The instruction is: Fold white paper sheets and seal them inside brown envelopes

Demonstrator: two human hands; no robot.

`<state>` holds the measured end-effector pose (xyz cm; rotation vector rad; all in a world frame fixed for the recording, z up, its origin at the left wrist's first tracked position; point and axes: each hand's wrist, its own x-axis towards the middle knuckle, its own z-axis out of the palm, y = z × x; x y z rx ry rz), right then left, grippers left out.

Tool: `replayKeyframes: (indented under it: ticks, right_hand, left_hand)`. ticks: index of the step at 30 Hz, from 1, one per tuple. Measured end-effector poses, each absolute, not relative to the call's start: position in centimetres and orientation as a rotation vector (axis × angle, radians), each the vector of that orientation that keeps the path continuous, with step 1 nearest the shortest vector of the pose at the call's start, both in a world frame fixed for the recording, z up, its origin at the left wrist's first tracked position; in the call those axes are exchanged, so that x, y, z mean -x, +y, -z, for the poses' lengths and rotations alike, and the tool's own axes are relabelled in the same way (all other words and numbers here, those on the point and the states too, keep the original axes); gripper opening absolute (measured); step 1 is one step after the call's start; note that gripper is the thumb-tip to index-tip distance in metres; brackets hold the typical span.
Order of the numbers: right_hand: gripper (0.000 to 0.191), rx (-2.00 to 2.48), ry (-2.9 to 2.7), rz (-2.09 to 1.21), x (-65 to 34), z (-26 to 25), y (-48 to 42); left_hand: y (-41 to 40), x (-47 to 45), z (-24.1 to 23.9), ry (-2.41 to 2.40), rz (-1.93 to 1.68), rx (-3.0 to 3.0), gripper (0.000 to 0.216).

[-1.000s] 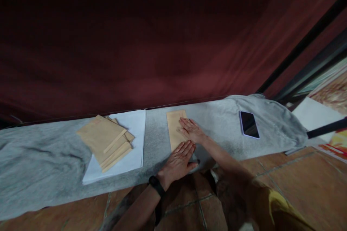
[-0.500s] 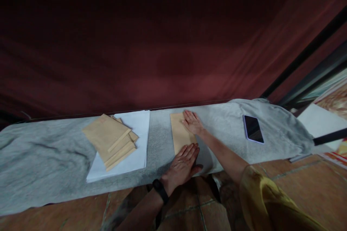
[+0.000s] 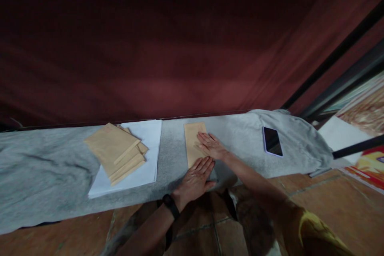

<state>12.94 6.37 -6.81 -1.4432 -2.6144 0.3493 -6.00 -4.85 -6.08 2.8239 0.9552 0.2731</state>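
A tan paper envelope point(image 3: 192, 140) lies flat on the grey cloth, its long side running away from me. My left hand point(image 3: 195, 178), with a black band on the wrist, rests palm down over the envelope's near end, fingers stretched out. Just beyond it, my right hand point(image 3: 212, 146) lies flat on the envelope's right side, fingers extended. The two hands are close together. To the left, several more tan envelopes point(image 3: 112, 146) are fanned out on top of a stack of white paper point(image 3: 151, 150).
Grey cloth point(image 3: 237, 132) covers the long narrow surface. A phone point(image 3: 273, 142) with a lilac edge lies on its right part. Dark red fabric point(image 3: 192, 60) hangs behind. At the far right are a black bar point(image 3: 358, 147) and printed material; tiled floor point(image 3: 330, 204) lies below.
My right hand has slid toward me along the envelope, uncovering its far end. My left hand stays at the near end. The whole view has shifted slightly.
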Motion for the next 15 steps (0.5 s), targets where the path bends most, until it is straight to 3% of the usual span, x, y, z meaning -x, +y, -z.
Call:
replayKeyframes:
  ticks: [15]
  right_hand:
    - [0.057,1.258,-2.66,-0.676,-14.7,5.4,-0.1]
  left_hand:
    - [-5.6,7.0,7.1,0.944,-0.292,-2.834,0.065]
